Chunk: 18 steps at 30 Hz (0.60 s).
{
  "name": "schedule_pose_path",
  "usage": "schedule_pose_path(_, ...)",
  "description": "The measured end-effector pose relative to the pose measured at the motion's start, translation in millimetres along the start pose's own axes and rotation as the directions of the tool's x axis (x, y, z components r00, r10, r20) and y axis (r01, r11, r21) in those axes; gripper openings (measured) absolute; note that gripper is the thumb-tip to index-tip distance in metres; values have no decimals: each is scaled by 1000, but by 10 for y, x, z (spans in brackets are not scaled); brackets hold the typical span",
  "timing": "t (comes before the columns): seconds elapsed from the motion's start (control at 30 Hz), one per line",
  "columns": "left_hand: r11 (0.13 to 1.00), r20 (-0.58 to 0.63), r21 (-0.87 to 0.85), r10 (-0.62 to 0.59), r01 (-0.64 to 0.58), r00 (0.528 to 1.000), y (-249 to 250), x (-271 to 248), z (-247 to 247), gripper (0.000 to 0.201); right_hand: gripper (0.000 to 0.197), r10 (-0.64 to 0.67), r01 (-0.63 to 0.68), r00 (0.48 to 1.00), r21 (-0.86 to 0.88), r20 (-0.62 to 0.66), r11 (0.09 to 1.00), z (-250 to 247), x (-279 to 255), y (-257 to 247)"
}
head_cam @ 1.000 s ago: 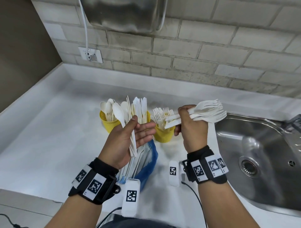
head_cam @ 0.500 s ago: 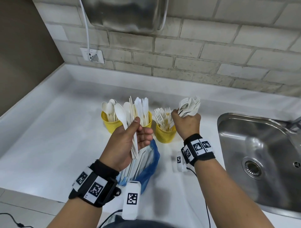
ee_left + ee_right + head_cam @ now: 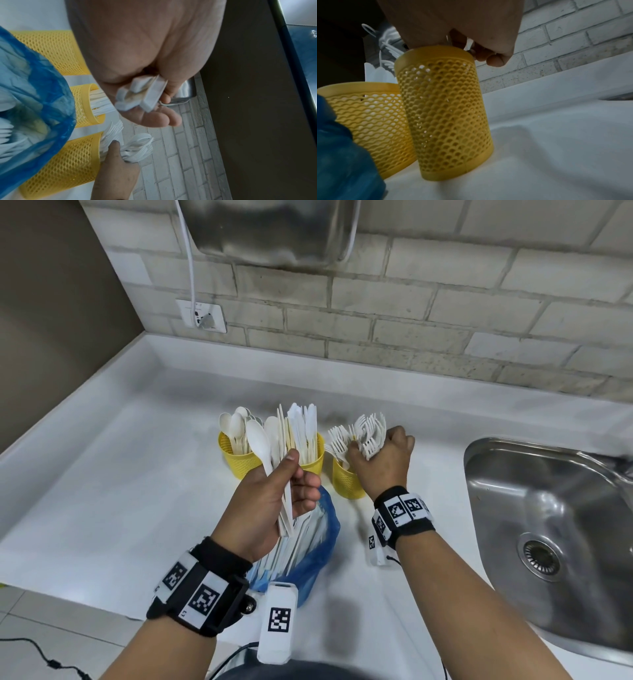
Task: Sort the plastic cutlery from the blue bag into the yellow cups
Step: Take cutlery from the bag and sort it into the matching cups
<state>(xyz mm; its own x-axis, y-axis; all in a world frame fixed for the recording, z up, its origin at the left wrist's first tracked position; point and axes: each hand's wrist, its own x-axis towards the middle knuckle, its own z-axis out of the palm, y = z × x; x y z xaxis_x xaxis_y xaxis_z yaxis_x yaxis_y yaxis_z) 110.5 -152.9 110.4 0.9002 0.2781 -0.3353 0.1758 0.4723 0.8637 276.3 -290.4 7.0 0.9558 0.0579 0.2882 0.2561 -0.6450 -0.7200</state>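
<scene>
Three yellow mesh cups stand in a row on the white counter. The left cup (image 3: pixel 236 457) holds spoons, the middle cup (image 3: pixel 317 455) knives, the right cup (image 3: pixel 346 479) (image 3: pixel 443 108) forks. My right hand (image 3: pixel 380 463) grips a bunch of white forks (image 3: pixel 371 433) (image 3: pixel 137 147) upright, handles down in the right cup. My left hand (image 3: pixel 270 501) grips a fan of spoons and knives (image 3: pixel 284 440) above the blue bag (image 3: pixel 315 556) (image 3: pixel 30 102), which holds more white cutlery. In the left wrist view the handle ends (image 3: pixel 140 94) stick out of my fist.
A steel sink (image 3: pixel 548 529) is set into the counter to the right. A brick wall runs behind the cups, with a socket (image 3: pixel 202 318) and a metal dispenser (image 3: pixel 270 231) above. A dark wall closes the left side.
My right hand has swung the fork bunch from lying sideways over the sink edge to upright, then lowered it into the right cup. The left hand has stayed in place.
</scene>
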Motion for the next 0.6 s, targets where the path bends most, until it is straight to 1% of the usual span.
schedule_pose_path(0.03,1000,-1,5,1,-1,1000,-5,1,0,35,27,1,-1,1000,-20,5,1000,25,-5,37)
schedule_pose_path(0.1,1000,-1,9,3,-3,1000,-16,3,2,36,31,9,-9,1000,5,3,1000,44,-22,84)
schedule_pose_path(0.23,1000,6,3,8,-8,1000,-20,20,19,36,53,24,-21,999,104,-26,994,22,-72,97)
schedule_pose_path(0.33,1000,16,-4,15,-15,1000,-25,38,25,36,62,-39,48,997,139,-64,989,-29,-90,48)
schedule_pose_path(0.4,1000,25,2,20,-20,999,-36,48,23,37,68,-121,129,990,106,-73,986,-77,-70,-5)
schedule_pose_path(0.47,999,34,27,24,-25,999,-48,55,23,36,69,-234,235,972,4,-28,972,-124,-31,-68)
schedule_pose_path(0.5,999,39,45,28,-30,999,-56,59,22,35,67,-283,284,959,-67,22,957,-139,-15,-94)
schedule_pose_path(0.53,997,47,62,36,-39,998,-63,62,19,35,64,-313,323,946,-139,88,936,-150,-8,-121)
schedule_pose_path(0.6,994,70,86,61,-67,996,-81,69,9,33,58,-314,371,919,-257,238,892,-151,-13,-146)
